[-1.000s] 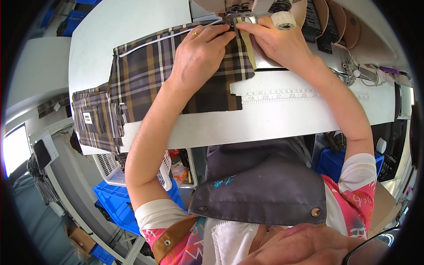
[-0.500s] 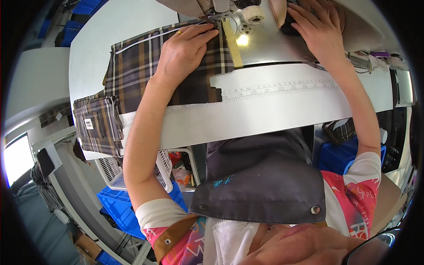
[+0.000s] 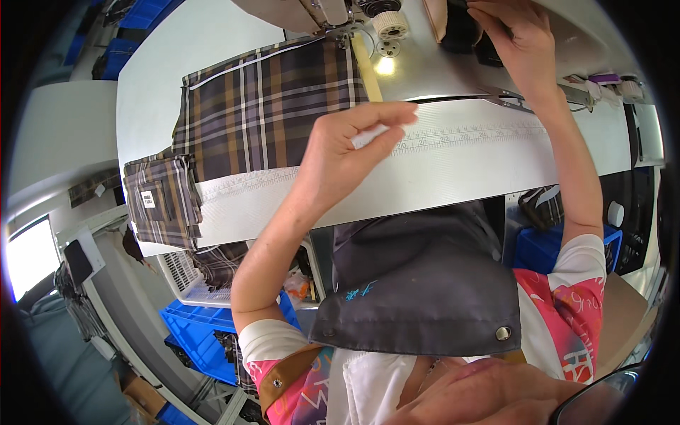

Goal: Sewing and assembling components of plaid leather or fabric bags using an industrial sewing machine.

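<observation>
My left hand (image 3: 338, 154) is raised over the white ruler-marked worktop (image 3: 453, 170), thumb and fingers apart. Behind it, plaid fabric (image 3: 262, 106) with a white strip along its top edge lies up to the sewing machine's presser foot (image 3: 347, 32), beside a yellow guide strip (image 3: 367, 67). My right hand (image 3: 520, 49) is at the back right, fingers bent onto a dark object (image 3: 457, 32) beside a tan piece; what they hold is unclear. A folded plaid piece with a white label (image 3: 159, 205) lies at the worktop's left.
Below the worktop's left are a white basket (image 3: 184, 276) with plaid cloth and a blue crate (image 3: 198, 333). Another blue bin (image 3: 538, 248) is below at right. The machine's knob (image 3: 389, 25) overhangs the cloth. Small tools (image 3: 605, 81) sit at far right.
My left hand has come off the fabric, toward me and to the right. My right hand has moved from beside the presser foot to the back right, its fingers now more bent.
</observation>
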A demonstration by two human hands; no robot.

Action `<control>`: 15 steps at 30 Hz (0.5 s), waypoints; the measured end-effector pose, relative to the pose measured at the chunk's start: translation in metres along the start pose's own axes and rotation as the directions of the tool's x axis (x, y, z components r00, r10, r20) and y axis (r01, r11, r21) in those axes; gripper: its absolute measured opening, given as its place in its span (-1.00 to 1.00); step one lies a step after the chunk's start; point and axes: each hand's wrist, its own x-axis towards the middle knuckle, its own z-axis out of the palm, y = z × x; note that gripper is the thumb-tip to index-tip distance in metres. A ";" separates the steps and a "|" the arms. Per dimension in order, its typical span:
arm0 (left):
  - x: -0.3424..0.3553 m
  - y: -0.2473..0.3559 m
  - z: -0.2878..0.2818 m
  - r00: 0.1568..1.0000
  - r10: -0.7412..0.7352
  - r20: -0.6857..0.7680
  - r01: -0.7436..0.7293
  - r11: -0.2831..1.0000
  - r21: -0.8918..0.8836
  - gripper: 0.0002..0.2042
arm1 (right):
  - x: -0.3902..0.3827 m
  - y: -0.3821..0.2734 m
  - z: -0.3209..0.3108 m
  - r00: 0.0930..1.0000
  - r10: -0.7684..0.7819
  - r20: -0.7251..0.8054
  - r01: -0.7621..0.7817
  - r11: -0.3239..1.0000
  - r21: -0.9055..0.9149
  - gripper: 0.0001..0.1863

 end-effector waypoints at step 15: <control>0.048 0.000 0.065 0.969 -0.244 0.046 0.205 0.678 -0.706 -0.77 | -0.024 0.033 -0.028 0.983 -0.154 0.104 0.174 0.961 -0.216 -0.83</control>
